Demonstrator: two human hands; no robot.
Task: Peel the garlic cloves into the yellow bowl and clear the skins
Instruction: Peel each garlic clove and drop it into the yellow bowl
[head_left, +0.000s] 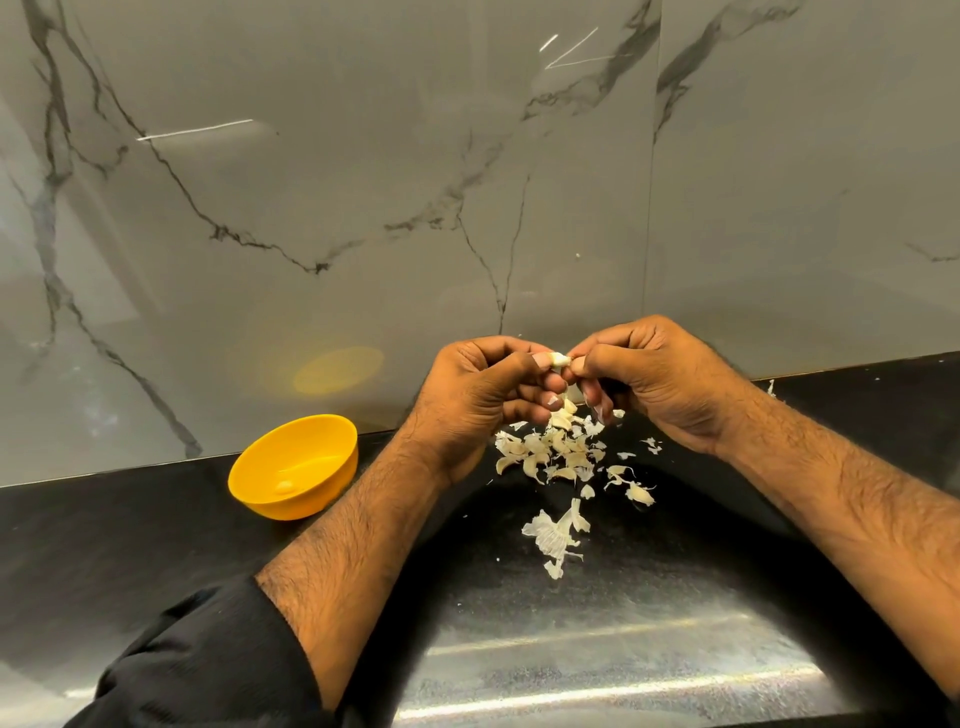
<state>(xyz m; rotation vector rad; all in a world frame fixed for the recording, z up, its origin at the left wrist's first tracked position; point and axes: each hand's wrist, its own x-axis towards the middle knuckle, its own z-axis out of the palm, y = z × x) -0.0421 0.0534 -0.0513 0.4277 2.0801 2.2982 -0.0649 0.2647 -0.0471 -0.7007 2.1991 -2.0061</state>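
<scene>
While the black counter spreads under my forearms with the yellow bowl standing upright at my left by the marble wall, one pale clove lying in it, the heap of cloves and skins sits just below my hands. My left hand and right hand meet fingertip to fingertip, curled tight and pinching a garlic clove between them, its long axis running roughly left to right.

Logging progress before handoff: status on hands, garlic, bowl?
Left hand and right hand both pinch one garlic clove, mid-peel. Yellow bowl at left, one peeled clove inside. Cloves and skins pile on counter; nothing blocking.
</scene>
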